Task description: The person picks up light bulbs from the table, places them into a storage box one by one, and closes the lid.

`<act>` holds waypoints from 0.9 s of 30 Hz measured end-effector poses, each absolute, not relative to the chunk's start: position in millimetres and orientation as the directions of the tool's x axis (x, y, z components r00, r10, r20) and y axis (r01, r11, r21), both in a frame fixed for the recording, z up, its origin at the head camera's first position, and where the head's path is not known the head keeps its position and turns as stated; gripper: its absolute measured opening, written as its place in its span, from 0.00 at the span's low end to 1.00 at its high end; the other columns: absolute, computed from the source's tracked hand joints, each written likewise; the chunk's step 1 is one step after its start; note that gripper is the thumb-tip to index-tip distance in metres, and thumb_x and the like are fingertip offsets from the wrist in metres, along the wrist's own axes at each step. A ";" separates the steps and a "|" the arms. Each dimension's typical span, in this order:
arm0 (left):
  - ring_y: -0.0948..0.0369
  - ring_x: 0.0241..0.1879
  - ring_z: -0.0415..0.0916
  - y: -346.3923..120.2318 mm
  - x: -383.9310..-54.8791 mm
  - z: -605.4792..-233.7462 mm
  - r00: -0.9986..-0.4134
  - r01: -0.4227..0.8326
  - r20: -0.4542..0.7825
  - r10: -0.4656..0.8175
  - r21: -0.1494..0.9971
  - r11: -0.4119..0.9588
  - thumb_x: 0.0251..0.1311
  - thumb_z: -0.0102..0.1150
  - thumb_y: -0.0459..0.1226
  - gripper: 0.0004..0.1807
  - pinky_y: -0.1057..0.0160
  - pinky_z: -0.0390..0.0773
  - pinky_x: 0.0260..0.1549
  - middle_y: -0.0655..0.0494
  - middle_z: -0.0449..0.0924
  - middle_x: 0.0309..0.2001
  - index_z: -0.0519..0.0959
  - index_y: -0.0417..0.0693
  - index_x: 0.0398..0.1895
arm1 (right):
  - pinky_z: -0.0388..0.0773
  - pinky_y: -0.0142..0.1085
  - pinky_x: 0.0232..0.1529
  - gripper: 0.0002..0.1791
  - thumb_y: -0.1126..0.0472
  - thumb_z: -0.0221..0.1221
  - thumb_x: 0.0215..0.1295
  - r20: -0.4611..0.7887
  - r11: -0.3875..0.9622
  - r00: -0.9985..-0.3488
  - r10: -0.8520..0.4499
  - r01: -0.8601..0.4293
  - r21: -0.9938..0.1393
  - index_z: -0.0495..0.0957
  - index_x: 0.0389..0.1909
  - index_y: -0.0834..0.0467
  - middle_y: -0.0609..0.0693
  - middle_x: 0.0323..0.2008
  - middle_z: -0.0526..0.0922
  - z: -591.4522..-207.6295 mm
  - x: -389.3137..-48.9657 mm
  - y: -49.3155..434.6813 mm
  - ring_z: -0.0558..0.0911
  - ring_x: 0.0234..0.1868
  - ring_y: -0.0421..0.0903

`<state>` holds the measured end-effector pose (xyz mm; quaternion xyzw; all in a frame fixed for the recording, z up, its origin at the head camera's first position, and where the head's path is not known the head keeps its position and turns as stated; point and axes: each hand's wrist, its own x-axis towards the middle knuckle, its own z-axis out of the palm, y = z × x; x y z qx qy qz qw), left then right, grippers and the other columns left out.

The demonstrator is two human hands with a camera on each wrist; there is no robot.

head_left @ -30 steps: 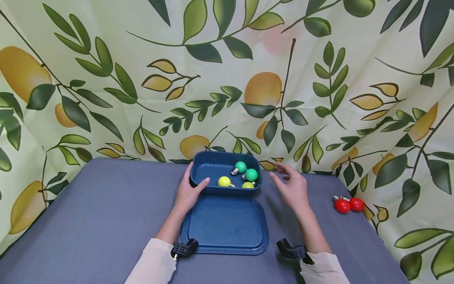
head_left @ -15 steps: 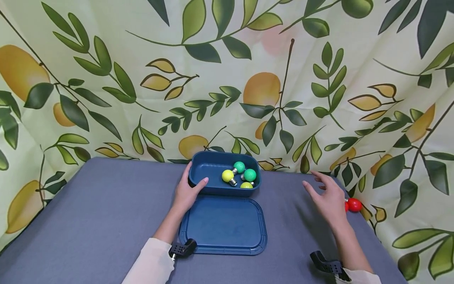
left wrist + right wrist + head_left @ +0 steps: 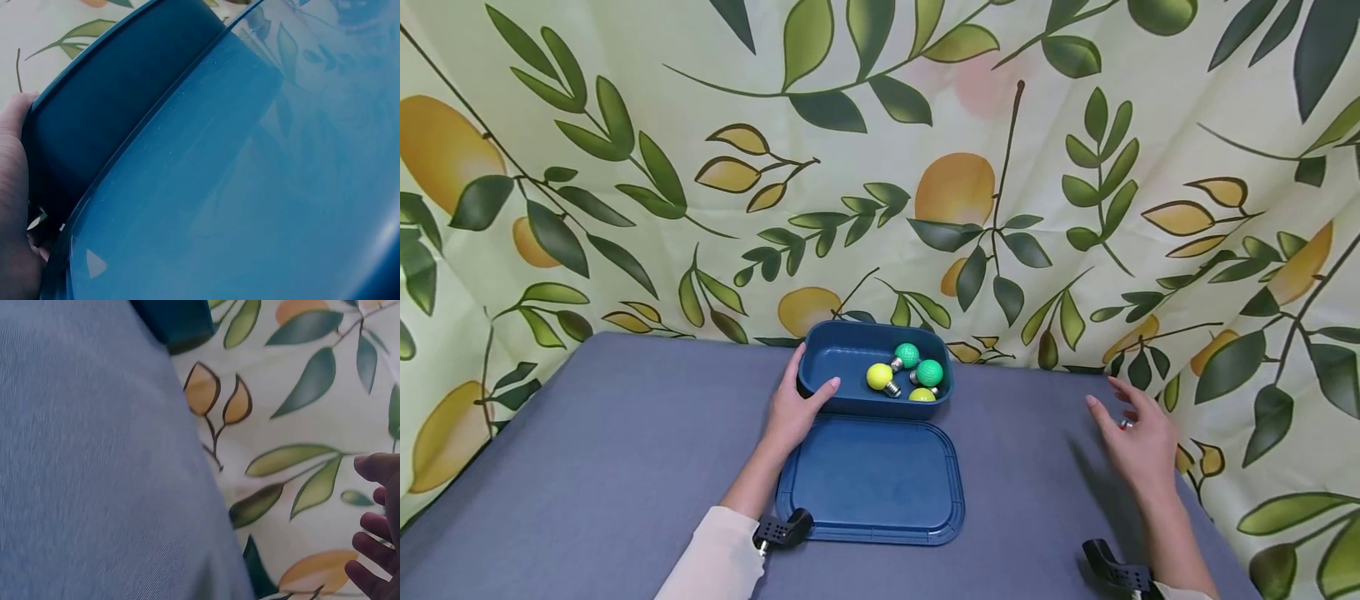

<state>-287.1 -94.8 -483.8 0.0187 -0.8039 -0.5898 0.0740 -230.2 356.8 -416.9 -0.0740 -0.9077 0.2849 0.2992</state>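
My left hand (image 3: 792, 408) grips the left end of a dark blue box (image 3: 865, 406), its thumb over the front rim. Inside the box, toward the right, lie two green light bulbs (image 3: 930, 372) and two yellow light bulbs (image 3: 879, 376), all with silver screw bases. One yellow bulb is partly hidden by the front wall. At the right, my right hand (image 3: 1142, 440) hovers with relaxed, parted fingers. Behind it, a sliver of red light bulb (image 3: 1124, 424) shows between thumb and fingers. The right wrist view shows nothing between the fingers (image 3: 375, 547).
A flat blue lid (image 3: 872, 479) lies on the grey-blue cloth (image 3: 647, 467) just in front of the box. A leaf-and-fruit patterned curtain (image 3: 850, 167) hangs behind the table and along its right edge.
My right hand has moved right, from beside the box to over the red light bulbs, now mostly hidden. One yellow light bulb in the box has rolled slightly. The left hand stays on the box.
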 end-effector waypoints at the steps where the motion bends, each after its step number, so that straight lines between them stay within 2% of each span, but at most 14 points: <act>1: 0.47 0.80 0.51 -95.1 -286.7 -483.5 -0.988 0.060 0.101 -0.119 0.951 0.303 0.62 0.65 0.59 0.50 0.35 0.55 0.74 0.57 0.50 0.82 0.47 0.71 0.82 | 0.63 0.20 0.37 0.27 0.55 0.66 0.66 0.509 0.827 -0.804 0.307 -0.039 -0.561 0.77 0.64 0.60 0.65 0.57 0.81 -419.2 -230.8 359.0 0.80 0.52 0.61; 3: 0.47 0.80 0.51 -95.4 -286.5 -483.3 -0.987 0.065 0.106 -0.119 0.950 0.306 0.62 0.64 0.59 0.50 0.35 0.55 0.74 0.57 0.50 0.82 0.47 0.71 0.81 | 0.64 0.26 0.37 0.26 0.55 0.66 0.65 0.524 0.831 -0.794 0.307 -0.045 -0.554 0.78 0.62 0.61 0.67 0.55 0.80 -425.2 -232.6 364.4 0.80 0.49 0.63; 5: 0.47 0.80 0.51 -95.3 -286.2 -482.8 -0.987 0.066 0.107 -0.116 0.948 0.312 0.62 0.64 0.60 0.49 0.35 0.55 0.74 0.57 0.50 0.82 0.47 0.72 0.81 | 0.69 0.37 0.42 0.26 0.56 0.67 0.65 0.536 0.837 -0.788 0.304 -0.048 -0.546 0.78 0.61 0.63 0.69 0.55 0.80 -431.6 -234.2 369.1 0.78 0.49 0.65; 8: 0.47 0.80 0.51 -95.0 -285.7 -482.4 -0.988 0.062 0.103 -0.114 0.948 0.313 0.62 0.64 0.60 0.49 0.35 0.55 0.74 0.57 0.50 0.82 0.47 0.74 0.81 | 0.71 0.55 0.52 0.26 0.56 0.66 0.64 0.541 0.833 -0.781 0.313 -0.049 -0.552 0.78 0.60 0.63 0.70 0.57 0.79 -441.1 -235.4 375.6 0.76 0.53 0.67; 10: 0.47 0.80 0.51 -95.1 -285.3 -482.2 -0.988 0.059 0.100 -0.118 0.948 0.313 0.61 0.64 0.60 0.49 0.35 0.55 0.74 0.57 0.50 0.82 0.47 0.74 0.81 | 0.67 0.62 0.57 0.25 0.57 0.66 0.64 0.539 0.824 -0.776 0.328 -0.045 -0.565 0.78 0.60 0.64 0.70 0.58 0.78 -446.9 -235.4 379.2 0.75 0.57 0.67; 17: 0.47 0.80 0.51 -95.2 -286.2 -483.2 -0.988 0.058 0.102 -0.120 0.945 0.323 0.61 0.64 0.61 0.50 0.34 0.55 0.74 0.57 0.50 0.82 0.47 0.74 0.81 | 0.66 0.59 0.50 0.24 0.60 0.66 0.63 0.548 0.832 -0.754 0.361 -0.005 -0.555 0.78 0.59 0.65 0.71 0.54 0.79 -464.2 -236.4 391.7 0.75 0.54 0.66; 24: 0.47 0.80 0.51 -96.0 -287.0 -484.5 -0.987 0.062 0.105 -0.119 0.947 0.316 0.60 0.64 0.61 0.50 0.34 0.55 0.74 0.58 0.50 0.82 0.47 0.75 0.81 | 0.68 0.60 0.56 0.25 0.59 0.66 0.64 0.478 0.823 -0.795 0.374 0.046 -0.567 0.77 0.61 0.64 0.71 0.55 0.78 -472.9 -238.3 397.0 0.76 0.56 0.66; 27: 0.47 0.80 0.51 -96.2 -286.8 -485.6 -0.987 0.063 0.106 -0.119 0.945 0.321 0.61 0.64 0.61 0.50 0.34 0.56 0.74 0.58 0.49 0.82 0.47 0.74 0.81 | 0.70 0.58 0.54 0.25 0.58 0.65 0.65 0.442 0.826 -0.818 0.368 0.069 -0.560 0.77 0.61 0.63 0.70 0.57 0.78 -475.5 -237.9 398.6 0.76 0.57 0.66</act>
